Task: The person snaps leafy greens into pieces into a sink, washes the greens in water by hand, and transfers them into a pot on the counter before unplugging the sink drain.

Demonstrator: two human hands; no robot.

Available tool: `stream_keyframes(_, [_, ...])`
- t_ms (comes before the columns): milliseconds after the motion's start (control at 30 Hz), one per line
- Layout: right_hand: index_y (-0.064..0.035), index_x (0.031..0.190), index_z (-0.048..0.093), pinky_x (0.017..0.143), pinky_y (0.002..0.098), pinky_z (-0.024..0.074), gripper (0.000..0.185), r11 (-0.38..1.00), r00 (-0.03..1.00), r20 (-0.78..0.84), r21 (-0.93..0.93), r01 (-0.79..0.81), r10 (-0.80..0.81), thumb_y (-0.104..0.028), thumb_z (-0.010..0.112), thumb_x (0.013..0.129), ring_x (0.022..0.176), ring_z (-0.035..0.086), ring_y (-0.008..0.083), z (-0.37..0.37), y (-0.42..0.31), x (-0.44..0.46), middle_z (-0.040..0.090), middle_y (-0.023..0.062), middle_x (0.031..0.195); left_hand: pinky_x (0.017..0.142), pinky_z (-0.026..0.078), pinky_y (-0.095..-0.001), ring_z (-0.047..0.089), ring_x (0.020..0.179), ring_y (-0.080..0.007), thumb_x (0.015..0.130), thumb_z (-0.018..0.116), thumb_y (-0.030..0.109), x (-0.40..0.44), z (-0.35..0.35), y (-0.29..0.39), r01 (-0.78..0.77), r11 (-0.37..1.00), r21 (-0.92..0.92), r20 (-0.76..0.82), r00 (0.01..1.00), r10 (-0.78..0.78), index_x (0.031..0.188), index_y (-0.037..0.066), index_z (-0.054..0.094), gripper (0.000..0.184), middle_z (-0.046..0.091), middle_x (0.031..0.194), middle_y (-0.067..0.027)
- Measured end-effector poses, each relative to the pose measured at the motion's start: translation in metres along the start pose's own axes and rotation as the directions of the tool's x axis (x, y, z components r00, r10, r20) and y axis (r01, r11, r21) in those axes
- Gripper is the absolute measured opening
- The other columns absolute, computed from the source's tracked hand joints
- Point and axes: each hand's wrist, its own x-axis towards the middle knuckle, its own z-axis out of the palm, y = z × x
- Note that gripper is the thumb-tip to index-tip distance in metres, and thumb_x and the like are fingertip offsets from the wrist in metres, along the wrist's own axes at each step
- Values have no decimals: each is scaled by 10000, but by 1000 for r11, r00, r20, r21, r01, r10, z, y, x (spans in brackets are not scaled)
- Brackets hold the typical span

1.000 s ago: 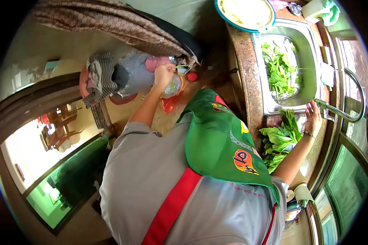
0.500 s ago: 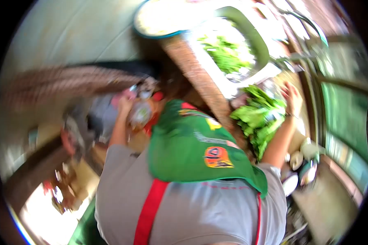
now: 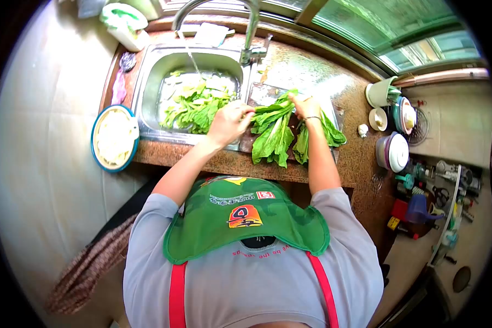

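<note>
A bunch of leafy greens (image 3: 273,136) lies over the dark board (image 3: 246,143) on the counter right of the sink. My right hand (image 3: 306,107) is closed around the bunch, and leaves hang out on both sides of it. At the left end of the same bunch, my left hand (image 3: 232,123) has its fingers pinched together on the stems. The steel sink (image 3: 147,93) beside it holds more loose greens (image 3: 202,104). Water runs into it from the curved faucet (image 3: 250,33).
A blue-rimmed bowl of pale pieces (image 3: 113,139) stands left of the sink. On the right are a garlic bulb (image 3: 362,130), a small white bowl (image 3: 378,119), lidded containers (image 3: 398,152) and a rack with scissors (image 3: 440,195). A window (image 3: 377,24) lies behind the counter.
My view has swung round to face the sink. My left hand has come from the lower left side to the greens. My right hand, spread beside them before, now grips the bunch.
</note>
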Motion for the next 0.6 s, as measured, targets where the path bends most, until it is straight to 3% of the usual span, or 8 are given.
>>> stream_keyframes(67, [25, 729, 610, 393, 283, 462, 508, 997, 992, -119, -74, 39, -47, -462, 753, 716, 431, 581, 157, 8, 6, 0, 606, 108, 547, 678, 494, -311, 630, 765, -229, 842, 642, 128, 19, 21, 3, 13, 998, -63, 80, 997, -8, 905, 32, 677, 120, 656, 856, -105])
stream_keyframes(133, [26, 803, 627, 407, 270, 476, 397, 892, 984, 45, 416, -175, 172, -338, 763, 720, 454, 594, 156, -4, -8, -22, 632, 107, 623, 700, 488, -320, 629, 779, -227, 842, 641, 140, 31, 34, 8, 139, 981, -134, 154, 981, -118, 918, 27, 683, 142, 658, 863, -107])
stream_keyframes(167, [26, 803, 627, 407, 270, 476, 397, 886, 983, 36, 428, -178, 180, -338, 763, 720, 454, 594, 156, -5, -6, -25, 632, 107, 623, 700, 488, -320, 629, 779, -227, 842, 641, 140, 34, 39, 10, 127, 983, -135, 165, 981, -104, 918, 27, 683, 142, 658, 863, -107])
stream_keyframes(267, [35, 904, 612, 405, 247, 487, 305, 647, 994, -29, 761, -44, 102, -197, 741, 755, 475, 613, 162, -14, -3, -40, 649, 109, 728, 765, 482, -353, 612, 837, -268, 807, 660, 121, 40, 42, 18, 113, 983, -145, 110, 989, -97, 873, 31, 679, 113, 633, 841, -109])
stream_keyframes(367, [81, 895, 578, 399, 256, 496, 360, 560, 997, -10, 828, -35, 76, -204, 749, 756, 475, 623, 176, -30, 2, -45, 645, 151, 712, 784, 473, -357, 596, 867, -268, 796, 664, 110, 40, 44, 13, -39, 999, -28, 56, 998, 40, 863, 35, 683, 103, 625, 859, -103])
stream_keyframes(433, [64, 902, 573, 387, 240, 475, 374, 572, 998, -27, 820, -9, 55, -234, 759, 772, 462, 608, 155, -39, -5, -54, 635, 134, 691, 783, 466, -363, 581, 871, -263, 785, 673, 104, 39, 40, 16, -52, 998, -19, 33, 998, 53, 850, 40, 686, 93, 620, 873, -95])
stream_keyframes(500, [36, 877, 570, 368, 231, 446, 363, 535, 992, -98, 835, 128, -83, -257, 763, 784, 432, 574, 127, -43, -14, -61, 625, 97, 673, 782, 467, -371, 594, 851, -256, 802, 670, 102, 39, 32, 20, -106, 993, 49, -84, 990, 110, 891, 51, 686, 104, 632, 908, -89])
stream_keyframes(600, [-4, 873, 560, 386, 219, 425, 320, 447, 971, -138, 869, 213, -196, -260, 743, 816, 423, 529, 99, -42, -34, -74, 598, 46, 643, 753, 457, -359, 579, 836, -245, 786, 681, 96, 41, 13, 20, -139, 978, 153, -111, 981, 157, 865, 57, 692, 89, 631, 888, -72])
